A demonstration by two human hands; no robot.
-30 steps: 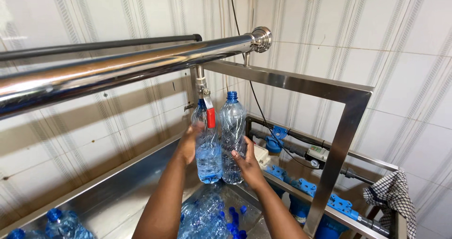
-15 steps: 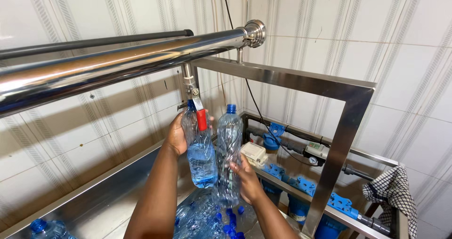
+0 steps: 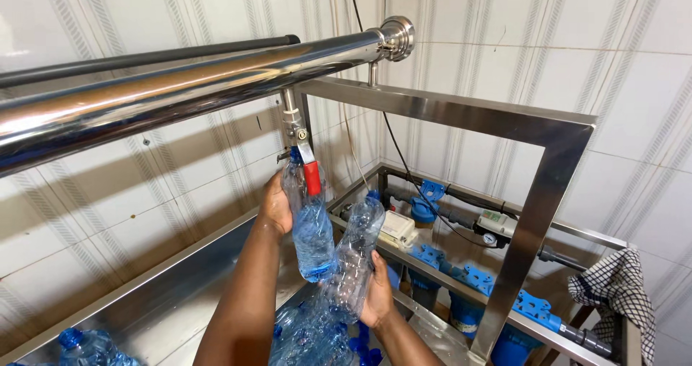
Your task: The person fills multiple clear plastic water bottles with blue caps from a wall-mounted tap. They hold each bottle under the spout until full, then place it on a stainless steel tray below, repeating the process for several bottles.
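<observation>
Half-filled bottle (image 3: pixel 311 225) is gripped by left hand (image 3: pixel 275 206), mouth held under the tap (image 3: pixel 297 137). Empty capped bottle (image 3: pixel 357 254) is clasped by right hand (image 3: pixel 376 294), tilted just beside. Mouth best kept centred under spout to avoid spillage.

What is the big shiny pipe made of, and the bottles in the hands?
The pipe looks like polished stainless steel: silvery, mirror-like reflections. The bottle under the tap and the tilted bottle look like thin clear plastic: see-through, crinkled walls.
</observation>
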